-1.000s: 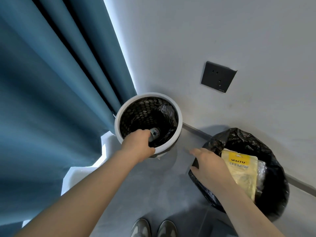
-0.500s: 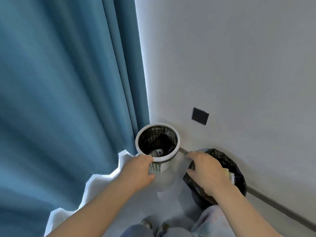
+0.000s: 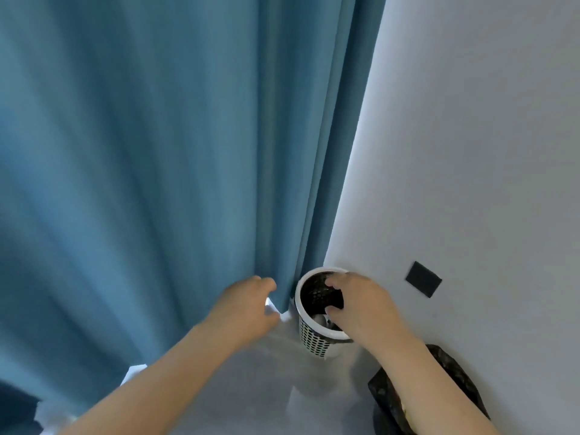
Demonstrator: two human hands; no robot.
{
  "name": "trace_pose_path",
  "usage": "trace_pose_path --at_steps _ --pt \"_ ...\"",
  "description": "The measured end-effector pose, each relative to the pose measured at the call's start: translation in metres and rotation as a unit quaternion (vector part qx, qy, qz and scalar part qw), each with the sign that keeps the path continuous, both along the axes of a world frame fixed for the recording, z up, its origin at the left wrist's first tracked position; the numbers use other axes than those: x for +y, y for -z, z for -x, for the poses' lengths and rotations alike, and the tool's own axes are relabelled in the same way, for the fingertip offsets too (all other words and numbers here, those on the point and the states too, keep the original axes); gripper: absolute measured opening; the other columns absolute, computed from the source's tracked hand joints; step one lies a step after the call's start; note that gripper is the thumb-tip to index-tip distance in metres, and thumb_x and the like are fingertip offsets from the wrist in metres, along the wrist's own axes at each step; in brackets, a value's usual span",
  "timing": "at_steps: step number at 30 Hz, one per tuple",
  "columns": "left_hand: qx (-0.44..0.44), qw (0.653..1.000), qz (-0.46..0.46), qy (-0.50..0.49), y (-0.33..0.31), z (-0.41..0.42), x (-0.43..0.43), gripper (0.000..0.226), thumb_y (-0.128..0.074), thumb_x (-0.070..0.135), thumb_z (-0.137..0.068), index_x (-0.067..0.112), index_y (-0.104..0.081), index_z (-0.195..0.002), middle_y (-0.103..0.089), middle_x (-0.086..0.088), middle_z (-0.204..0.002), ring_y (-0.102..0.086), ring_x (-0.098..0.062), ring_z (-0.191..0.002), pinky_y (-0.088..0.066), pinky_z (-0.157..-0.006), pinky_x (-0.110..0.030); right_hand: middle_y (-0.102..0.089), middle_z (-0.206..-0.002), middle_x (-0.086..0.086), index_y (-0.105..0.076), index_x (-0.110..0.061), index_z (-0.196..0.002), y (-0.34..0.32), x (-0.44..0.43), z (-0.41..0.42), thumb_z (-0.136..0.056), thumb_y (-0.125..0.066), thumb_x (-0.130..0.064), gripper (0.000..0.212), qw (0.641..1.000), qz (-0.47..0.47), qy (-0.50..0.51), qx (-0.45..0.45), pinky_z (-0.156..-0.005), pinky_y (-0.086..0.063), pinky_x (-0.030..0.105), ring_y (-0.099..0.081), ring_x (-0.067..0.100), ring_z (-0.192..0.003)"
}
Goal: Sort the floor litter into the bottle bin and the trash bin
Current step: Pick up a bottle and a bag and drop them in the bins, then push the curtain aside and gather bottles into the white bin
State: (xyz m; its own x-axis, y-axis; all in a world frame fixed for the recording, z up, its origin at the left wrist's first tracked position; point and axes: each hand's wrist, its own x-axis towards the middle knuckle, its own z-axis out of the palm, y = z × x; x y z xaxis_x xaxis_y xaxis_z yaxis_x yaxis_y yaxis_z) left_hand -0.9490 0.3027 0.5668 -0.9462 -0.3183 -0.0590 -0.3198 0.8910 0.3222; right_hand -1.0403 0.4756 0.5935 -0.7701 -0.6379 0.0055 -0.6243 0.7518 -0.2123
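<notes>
A home room corner: teal curtain (image 3: 157,183), wall socket (image 3: 423,279), laundry-style bin (image 3: 317,340).

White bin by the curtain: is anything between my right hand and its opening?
Nothing visible does. The right hand hovers directly over the open mouth of the white bin. The curtain hangs beside the rim, not across it.

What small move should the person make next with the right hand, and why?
Probably lift the right hand away from the white bin: it hovers over the opening and seems to hold nothing, and a pale item already lies inside. The left hand looks empty too.
</notes>
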Motion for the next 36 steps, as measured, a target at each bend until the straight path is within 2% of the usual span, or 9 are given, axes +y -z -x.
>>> trace_pose_path --at_steps 3,5,12,16,21,24,29,36 --pt "-0.031 0.999 -0.005 -0.032 0.0 0.015 -0.039 0.038 -0.055 0.036 -0.087 0.019 -0.052 -0.121 -0.056 0.002 -0.118 -0.055 -0.02 -0.108 -0.045 -0.091 -0.032 -0.061 -0.119 -0.006 -0.055 -0.028 -0.126 -0.004 -0.05 0.021 -0.087 -0.056 -0.023 0.039 0.999 -0.014 -0.024 -0.015 -0.071 -0.039 0.02 -0.06 0.016 -0.103" --pt "-0.037 0.998 -0.016 -0.048 -0.011 0.023 -0.059 0.039 -0.056 0.037 -0.087 0.02 -0.052 -0.121 -0.056 0.002 -0.118 -0.055 -0.02 -0.108 -0.045 -0.092 -0.032 -0.061 -0.116 -0.007 -0.055 -0.027 -0.122 -0.016 -0.075 0.032 -0.086 -0.054 -0.021 0.036 0.999 -0.028 -0.035 -0.021 -0.068 -0.032 0.018 -0.059 0.014 -0.1" --pt "-0.037 0.994 -0.029 -0.099 -0.11 0.013 -0.126 0.038 -0.056 0.037 -0.086 0.015 -0.053 -0.117 -0.057 0.0 -0.117 -0.055 -0.021 -0.108 -0.045 -0.092 -0.033 -0.06 -0.115 -0.006 -0.053 -0.023 -0.122 -0.116 -0.148 0.038 -0.087 -0.056 -0.023 0.035 0.994 -0.059 -0.075 -0.054 -0.073 -0.036 0.02 -0.059 0.017 -0.104" --pt "-0.028 0.99 -0.043 -0.134 -0.178 -0.017 -0.153 0.042 -0.056 0.039 -0.087 0.019 -0.051 -0.123 -0.056 0.003 -0.122 -0.054 -0.018 -0.112 -0.043 -0.095 -0.029 -0.057 -0.127 -0.006 -0.049 -0.024 -0.131 -0.19 -0.185 0.018 -0.088 -0.056 -0.024 0.044 0.989 -0.072 -0.114 -0.054 -0.091 -0.044 0.026 -0.055 0.017 -0.115" --pt "-0.011 0.981 -0.05 -0.187 -0.26 -0.068 -0.169 0.04 -0.055 0.04 -0.088 0.021 -0.05 -0.123 -0.055 0.004 -0.122 -0.054 -0.017 -0.111 -0.044 -0.092 -0.027 -0.055 -0.129 -0.007 -0.048 -0.024 -0.132 -0.27 -0.223 -0.02 -0.089 -0.056 -0.026 0.044 0.98 -0.062 -0.177 -0.06 -0.089 -0.043 0.024 -0.054 0.013 -0.115" --pt "-0.002 0.974 -0.042 -0.221 -0.298 -0.103 -0.175 0.042 -0.053 0.04 -0.089 0.023 -0.047 -0.127 -0.053 0.005 -0.125 -0.053 -0.016 -0.115 -0.042 -0.094 -0.025 -0.052 -0.134 -0.009 -0.045 -0.026 -0.136 -0.307 -0.241 -0.043 -0.09 -0.056 -0.027 0.047 0.971 -0.047 -0.23 -0.054 -0.096 -0.039 0.021 -0.05 0.01 -0.122" --pt "0.009 0.947 -0.036 -0.318 -0.341 -0.166 -0.182 0.044 -0.055 0.039 -0.088 0.022 -0.048 -0.128 -0.056 0.004 -0.124 -0.056 -0.017 -0.112 -0.044 -0.093 -0.026 -0.052 -0.134 -0.007 -0.046 -0.025 -0.135 -0.347 -0.275 -0.086 -0.09 -0.055 -0.027 0.046 0.945 -0.026 -0.325 -0.039 -0.099 -0.04 0.025 -0.048 0.013 -0.124" --pt "0.005 0.891 -0.028 -0.453 -0.354 -0.248 -0.163 0.044 -0.055 0.041 -0.087 0.025 -0.049 -0.127 -0.056 0.007 -0.125 -0.057 -0.016 -0.11 -0.045 -0.088 -0.023 -0.053 -0.133 -0.007 -0.047 -0.027 -0.135 -0.361 -0.315 -0.154 -0.089 -0.057 -0.027 0.046 0.89 -0.022 -0.453 -0.048 -0.098 -0.041 0.027 -0.05 0.015 -0.122"
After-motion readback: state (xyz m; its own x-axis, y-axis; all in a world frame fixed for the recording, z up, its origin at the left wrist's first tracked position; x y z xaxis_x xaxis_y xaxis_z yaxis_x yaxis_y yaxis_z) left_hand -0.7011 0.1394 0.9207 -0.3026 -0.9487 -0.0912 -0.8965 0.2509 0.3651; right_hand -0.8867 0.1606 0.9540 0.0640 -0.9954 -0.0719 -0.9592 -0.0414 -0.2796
